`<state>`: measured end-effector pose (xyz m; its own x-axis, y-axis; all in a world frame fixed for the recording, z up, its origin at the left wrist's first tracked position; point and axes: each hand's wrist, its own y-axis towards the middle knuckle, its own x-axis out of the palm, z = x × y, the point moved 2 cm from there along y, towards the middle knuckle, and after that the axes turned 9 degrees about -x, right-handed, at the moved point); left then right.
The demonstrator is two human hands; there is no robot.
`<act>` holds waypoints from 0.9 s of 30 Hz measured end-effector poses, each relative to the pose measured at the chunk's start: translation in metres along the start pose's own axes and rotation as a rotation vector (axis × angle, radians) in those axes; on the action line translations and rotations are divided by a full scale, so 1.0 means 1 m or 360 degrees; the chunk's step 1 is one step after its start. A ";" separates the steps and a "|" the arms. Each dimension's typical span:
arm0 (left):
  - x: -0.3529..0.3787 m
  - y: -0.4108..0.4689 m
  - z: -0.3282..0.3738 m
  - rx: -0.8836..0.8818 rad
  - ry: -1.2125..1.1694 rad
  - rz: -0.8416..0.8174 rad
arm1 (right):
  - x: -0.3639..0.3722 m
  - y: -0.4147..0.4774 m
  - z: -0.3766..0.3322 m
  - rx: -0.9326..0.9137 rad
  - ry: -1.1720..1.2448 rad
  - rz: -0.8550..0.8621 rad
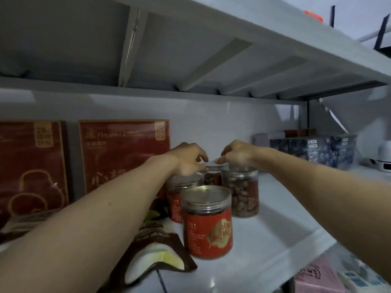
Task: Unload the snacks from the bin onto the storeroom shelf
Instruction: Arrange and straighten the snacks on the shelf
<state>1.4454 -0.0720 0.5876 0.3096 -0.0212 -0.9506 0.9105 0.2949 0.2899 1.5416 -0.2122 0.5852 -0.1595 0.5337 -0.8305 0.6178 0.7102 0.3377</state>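
Four jars (208,225) are standing at centre, two red boxes (124,153) are leaning at left, three dark boxes (310,148) are sitting at right, two hands (187,159) are gripping one jar.

Jars (208,220) on shelf (275,240), boxes (124,153) behind-left

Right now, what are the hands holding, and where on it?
The left hand and right hand hold the back jar by its lid's rim.

Both arms are bare. The left forearm (99,225) shows a small mole (109,204) midway along it. The right forearm (330,187) is smooth. The left hand (186,159) and right hand (237,154) are ungloved.
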 end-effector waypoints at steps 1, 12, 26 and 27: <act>0.004 0.006 -0.002 0.0012 0.0005 -0.0021 | 0.003 0.006 0.001 0.0036 0.0013 -0.0023; 0.018 0.025 -0.022 -0.0127 -0.0114 -0.0020 | 0.018 0.030 0.018 0.0033 -0.0012 0.0134; 0.031 0.025 -0.022 -0.0157 -0.0132 0.0058 | 0.022 0.027 0.014 -0.0119 -0.0042 0.0057; 0.032 0.024 -0.021 -0.0159 -0.0119 0.0046 | 0.022 0.028 0.014 -0.0115 -0.0044 0.0059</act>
<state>1.4710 -0.0452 0.5621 0.3581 -0.0814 -0.9301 0.8703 0.3899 0.3009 1.5658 -0.1872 0.5703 -0.1156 0.5484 -0.8282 0.5657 0.7217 0.3989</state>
